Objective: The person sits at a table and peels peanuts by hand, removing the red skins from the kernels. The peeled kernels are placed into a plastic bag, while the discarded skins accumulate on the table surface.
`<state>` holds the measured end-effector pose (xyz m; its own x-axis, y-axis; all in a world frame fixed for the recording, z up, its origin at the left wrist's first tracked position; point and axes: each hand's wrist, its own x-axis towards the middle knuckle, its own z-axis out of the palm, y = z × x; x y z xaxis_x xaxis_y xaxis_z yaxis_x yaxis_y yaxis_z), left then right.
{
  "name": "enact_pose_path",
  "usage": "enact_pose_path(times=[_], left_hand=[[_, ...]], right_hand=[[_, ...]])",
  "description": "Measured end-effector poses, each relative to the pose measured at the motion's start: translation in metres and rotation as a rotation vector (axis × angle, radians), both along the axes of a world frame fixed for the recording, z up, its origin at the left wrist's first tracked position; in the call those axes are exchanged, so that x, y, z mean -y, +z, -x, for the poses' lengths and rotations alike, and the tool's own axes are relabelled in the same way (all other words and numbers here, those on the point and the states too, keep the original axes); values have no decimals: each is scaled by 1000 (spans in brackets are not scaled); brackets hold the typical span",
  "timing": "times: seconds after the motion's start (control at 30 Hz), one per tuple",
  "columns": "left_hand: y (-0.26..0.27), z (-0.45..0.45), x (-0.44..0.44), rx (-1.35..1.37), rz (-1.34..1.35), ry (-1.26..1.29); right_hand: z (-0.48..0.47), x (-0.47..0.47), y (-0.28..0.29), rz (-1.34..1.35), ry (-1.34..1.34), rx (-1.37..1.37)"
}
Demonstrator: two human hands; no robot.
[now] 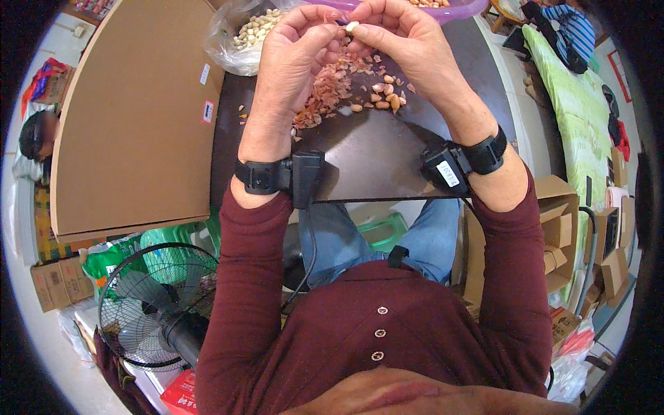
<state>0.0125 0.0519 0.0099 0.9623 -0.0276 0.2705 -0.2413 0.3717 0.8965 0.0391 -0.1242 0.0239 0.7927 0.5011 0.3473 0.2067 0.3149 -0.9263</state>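
Observation:
A pale peeled peanut (352, 26) sits between the thumb and fingers of my right hand (407, 33). Close beside it, my left hand (295, 44) pinches a thin reddish peanut skin (330, 18); the fingertips partly hide it. Under the hands, a heap of loose red skins (329, 88) lies on the dark table (373, 161). Several unpeeled peanuts (386, 96) are scattered right of that heap. Beyond my left hand, a clear plastic bag (220, 52) holds many pale peeled peanuts (257, 28). At the top edge, a purple basin (461, 10) contains reddish peanuts (430, 3).
A large cardboard box (135, 119) stands along the table's left side. Below it is a black fan (155, 306). Open cardboard cartons (555, 233) and a green-covered bed (565, 104) are at right. One person (39, 135) is at far left, another (573, 33) at upper right.

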Motion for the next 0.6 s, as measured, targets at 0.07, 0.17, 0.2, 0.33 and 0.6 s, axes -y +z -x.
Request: enact_pose_path(times=[0.07, 0.17, 0.2, 0.33, 0.6], left_hand=[[1, 1, 2, 2, -2, -11], [2, 4, 4, -10, -18, -12], [3, 4, 4, -14, -9, -11], [5, 5, 6, -62, -6, 19], [9, 9, 5, -52, 17, -54]], right_hand=[[0, 0, 0, 11, -2, 6], [0, 2, 1, 7, 52, -49], [0, 2, 2, -8, 58, -68], [2, 0, 3, -57, 66, -127], [-1, 1, -1, -101, 34, -123]])
